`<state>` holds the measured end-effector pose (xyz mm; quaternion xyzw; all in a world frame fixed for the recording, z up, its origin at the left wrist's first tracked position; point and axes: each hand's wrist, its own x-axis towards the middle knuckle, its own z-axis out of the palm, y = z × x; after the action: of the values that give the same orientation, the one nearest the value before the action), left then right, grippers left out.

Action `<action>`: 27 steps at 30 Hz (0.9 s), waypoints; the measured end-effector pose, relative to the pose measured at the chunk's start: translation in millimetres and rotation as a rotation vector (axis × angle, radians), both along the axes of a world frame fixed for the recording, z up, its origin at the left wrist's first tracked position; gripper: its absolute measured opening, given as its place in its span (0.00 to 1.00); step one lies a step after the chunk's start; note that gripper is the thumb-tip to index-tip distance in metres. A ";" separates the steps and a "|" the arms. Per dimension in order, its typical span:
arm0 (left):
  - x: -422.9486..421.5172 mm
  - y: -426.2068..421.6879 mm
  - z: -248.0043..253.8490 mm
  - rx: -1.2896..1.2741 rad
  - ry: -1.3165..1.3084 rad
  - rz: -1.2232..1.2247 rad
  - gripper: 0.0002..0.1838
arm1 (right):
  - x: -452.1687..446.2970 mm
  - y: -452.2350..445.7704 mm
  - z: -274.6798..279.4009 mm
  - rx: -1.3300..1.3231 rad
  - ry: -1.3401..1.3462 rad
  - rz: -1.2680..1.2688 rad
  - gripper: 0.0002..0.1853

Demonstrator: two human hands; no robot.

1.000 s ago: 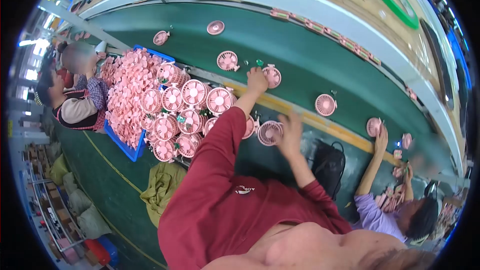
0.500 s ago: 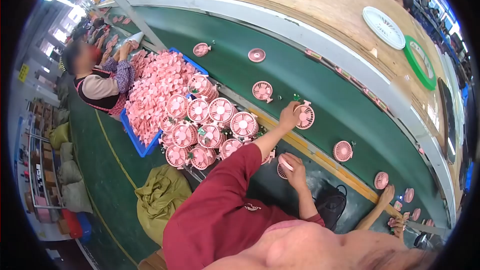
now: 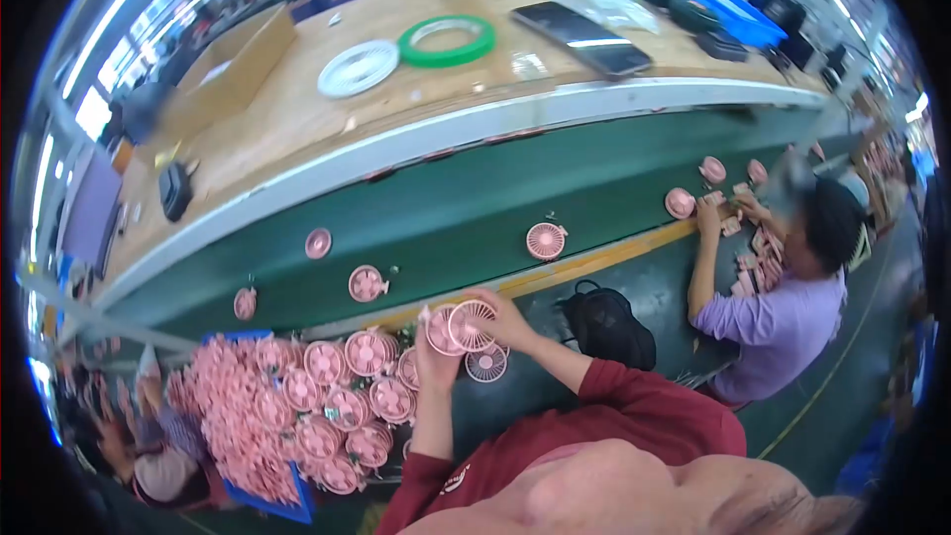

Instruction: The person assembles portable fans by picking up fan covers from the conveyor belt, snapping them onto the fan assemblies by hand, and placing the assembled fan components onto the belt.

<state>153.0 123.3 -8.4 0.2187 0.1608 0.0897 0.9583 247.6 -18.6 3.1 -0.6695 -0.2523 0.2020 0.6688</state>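
Note:
My left hand [image 3: 436, 365] is closed on a pink fan body [image 3: 442, 330], holding it up above the dark work surface. In my right hand [image 3: 503, 320] is a round pink fan grille [image 3: 472, 326], its spokes facing me. The grille is right beside the fan body and partly overlaps it in view; whether they touch I cannot tell. Below them another round pink grille [image 3: 486, 365] lies on the dark surface. To the left of my left hand, several pink fan bodies [image 3: 369, 352] with blades inside are stacked in a pile.
A green conveyor belt [image 3: 446, 228] carries spaced fan parts, including a grille-covered fan [image 3: 545, 241]. Loose pink blades [image 3: 233, 406] fill a blue bin [image 3: 297, 507] at left. A black bag [image 3: 609, 327] lies to my right. A co-worker in purple [image 3: 773, 287] handles parts farther right.
My left hand has come back from the belt with the fan body. My right hand has raised a grille beside it. The head view has swung to the right.

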 end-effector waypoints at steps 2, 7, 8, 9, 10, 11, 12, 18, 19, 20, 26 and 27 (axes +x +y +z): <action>-16.9 -11.2 -1.5 -0.048 0.020 -0.053 0.27 | -11.9 2.1 -3.2 -0.152 -0.416 -0.138 0.25; -45.1 -16.1 -6.5 -0.072 0.122 -0.047 0.25 | -35.3 3.6 -22.2 -0.192 -0.658 0.163 0.32; -44.6 -22.9 15.6 -0.050 0.177 -0.009 0.23 | -44.8 2.2 -9.6 -0.209 -0.699 0.231 0.36; -45.3 -23.4 5.7 0.011 0.181 0.062 0.23 | -56.0 1.2 1.7 -0.210 -0.618 0.289 0.42; -43.8 -26.8 3.9 0.071 0.182 0.132 0.23 | -59.1 0.6 0.4 -0.188 -0.604 0.283 0.42; -45.7 -36.6 7.4 0.131 0.210 0.196 0.25 | -61.3 0.3 -1.1 -0.167 -0.593 0.278 0.42; -45.6 -39.7 1.8 0.135 0.208 0.184 0.25 | -65.2 2.6 -5.0 -0.195 -0.504 0.290 0.40; -50.8 -47.3 -19.1 1.357 0.368 0.413 0.20 | -80.1 27.2 -8.5 0.329 0.295 0.270 0.32; -49.4 -45.7 -7.0 1.367 0.368 0.406 0.20 | -49.7 42.9 -45.4 0.348 0.270 0.676 0.31; -41.5 -48.2 13.1 1.365 0.303 0.387 0.19 | -54.5 40.4 -33.1 0.351 0.266 0.671 0.31; -14.0 -45.7 27.8 0.651 0.193 0.347 0.20 | -60.2 20.0 -1.3 0.114 -0.211 0.095 0.36; -12.9 -47.1 29.2 0.650 0.190 0.336 0.20 | -52.7 16.4 1.2 0.086 -0.332 0.117 0.36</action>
<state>140.1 76.2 20.8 0.4894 0.2459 0.2711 0.7916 194.9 -2.2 4.4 -0.6485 -0.4063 0.1164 0.6331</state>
